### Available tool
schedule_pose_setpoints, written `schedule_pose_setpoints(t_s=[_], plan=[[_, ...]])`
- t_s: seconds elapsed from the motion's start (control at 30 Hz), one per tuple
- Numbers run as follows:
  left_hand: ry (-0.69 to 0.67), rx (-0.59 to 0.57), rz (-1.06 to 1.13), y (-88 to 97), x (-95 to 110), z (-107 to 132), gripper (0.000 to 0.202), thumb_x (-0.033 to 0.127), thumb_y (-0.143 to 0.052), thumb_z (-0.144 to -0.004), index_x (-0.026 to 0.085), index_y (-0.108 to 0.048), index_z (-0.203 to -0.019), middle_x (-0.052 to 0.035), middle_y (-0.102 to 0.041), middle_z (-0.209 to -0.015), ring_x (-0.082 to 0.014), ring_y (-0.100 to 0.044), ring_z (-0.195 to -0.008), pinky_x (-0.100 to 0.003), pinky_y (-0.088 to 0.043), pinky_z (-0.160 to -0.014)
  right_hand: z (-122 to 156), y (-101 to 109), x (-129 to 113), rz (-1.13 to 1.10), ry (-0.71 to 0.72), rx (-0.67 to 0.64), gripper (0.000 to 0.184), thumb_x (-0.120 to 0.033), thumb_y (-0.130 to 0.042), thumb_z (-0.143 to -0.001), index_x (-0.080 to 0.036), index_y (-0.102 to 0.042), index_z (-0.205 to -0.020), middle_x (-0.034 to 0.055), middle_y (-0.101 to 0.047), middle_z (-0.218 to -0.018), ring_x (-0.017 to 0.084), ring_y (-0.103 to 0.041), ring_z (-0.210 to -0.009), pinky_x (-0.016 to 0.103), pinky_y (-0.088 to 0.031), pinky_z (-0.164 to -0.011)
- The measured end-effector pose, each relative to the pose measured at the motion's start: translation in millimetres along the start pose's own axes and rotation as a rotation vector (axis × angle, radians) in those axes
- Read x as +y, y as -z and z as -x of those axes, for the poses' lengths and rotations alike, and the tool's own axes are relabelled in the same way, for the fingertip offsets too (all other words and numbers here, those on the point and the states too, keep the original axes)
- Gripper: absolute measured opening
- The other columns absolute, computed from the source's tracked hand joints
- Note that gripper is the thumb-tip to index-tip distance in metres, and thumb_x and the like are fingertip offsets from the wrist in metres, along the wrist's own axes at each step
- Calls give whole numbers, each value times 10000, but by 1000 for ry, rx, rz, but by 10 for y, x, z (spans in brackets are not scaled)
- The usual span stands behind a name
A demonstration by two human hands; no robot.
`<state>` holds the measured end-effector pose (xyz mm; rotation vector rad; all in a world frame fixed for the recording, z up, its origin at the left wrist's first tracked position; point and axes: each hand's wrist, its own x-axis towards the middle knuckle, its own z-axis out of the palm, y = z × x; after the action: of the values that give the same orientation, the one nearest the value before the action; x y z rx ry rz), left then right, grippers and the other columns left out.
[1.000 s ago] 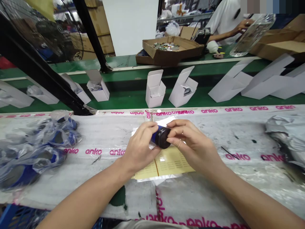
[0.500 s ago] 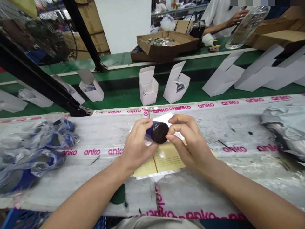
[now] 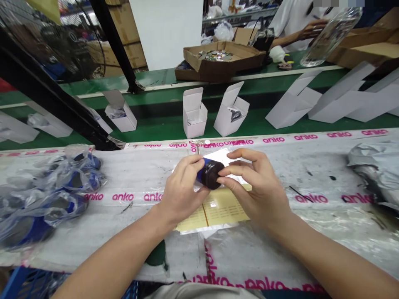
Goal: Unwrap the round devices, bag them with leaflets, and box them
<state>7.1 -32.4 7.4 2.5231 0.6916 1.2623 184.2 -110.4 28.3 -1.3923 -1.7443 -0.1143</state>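
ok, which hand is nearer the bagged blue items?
Left. The left hand is right of the bagged blue items, apart from them; the right hand is farther right, at the dark end of the held cylinder.

One blue-and-black cylinder [image 3: 210, 173], one left hand [image 3: 181, 189], one right hand [image 3: 264, 193] and one co-worker's hand [image 3: 313, 29] are counted. At least nine white boxes [image 3: 195, 124] are seen — four at left, two midway, at least three at right. Two black posts [image 3: 114, 43] are shown — and at least four bagged blue pieces [image 3: 90, 180].

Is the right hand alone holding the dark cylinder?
No, the left hand grips the dark cylinder around its blue part.
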Motion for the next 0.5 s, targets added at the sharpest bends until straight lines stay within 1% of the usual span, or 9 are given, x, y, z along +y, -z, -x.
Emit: schedule_pose_setpoints(t_s=[0.1,0.17,0.33,0.4,0.5], plan=[[-5,-6,0,1,1,3,481,202,-719,-854,203,-471,-1266,-148,-638,-1224,-273,-658,-1153,-465,-617,-924,-7,4,-2,-8,16,6,135,-123,-639,-927,-258,-645,-943,101,-565,-1155,283,-625,-1093,454,-616,-809],[-12,-9,-2,1,1,5,477,202,-720,-853,193,-474,-1263,-156,-638,-1221,-273,-659,-1153,-460,-619,-922,-6,6,4,-4,1,2,131,-123,-638,-923,-254,-647,-920,99,-571,-1139,284,-626,-1082,454,-607,-812],[-31,-18,-18,-3,-3,9,465,212,-703,-863,205,-473,-1267,-151,-641,-1228,-275,-661,-1152,-460,-622,-910,-5,30,25,-47,-65,-65,88,-170,-608,-935,-246,-640,-903,97,-574,-1150,292,-613,-1100,471,-573,-864],[-47,-21,-32,0,-5,8,464,212,-700,-865,198,-472,-1269,-155,-644,-1222,-274,-664,-1144,-449,-625,-902,-9,44,32,-58,-58,-91,75,-180,-592,-946,-240,-622,-914,103,-562,-1169,290,-599,-1120,470,-561,-878],[-89,-23,-57,16,-10,0,472,218,-710,-860,180,-474,-1267,-165,-650,-1213,-273,-671,-1122,-427,-631,-884,-16,58,41,-67,-8,-112,69,-185,-558,-968,-236,-592,-936,111,-544,-1186,285,-572,-1150,462,-546,-892]])
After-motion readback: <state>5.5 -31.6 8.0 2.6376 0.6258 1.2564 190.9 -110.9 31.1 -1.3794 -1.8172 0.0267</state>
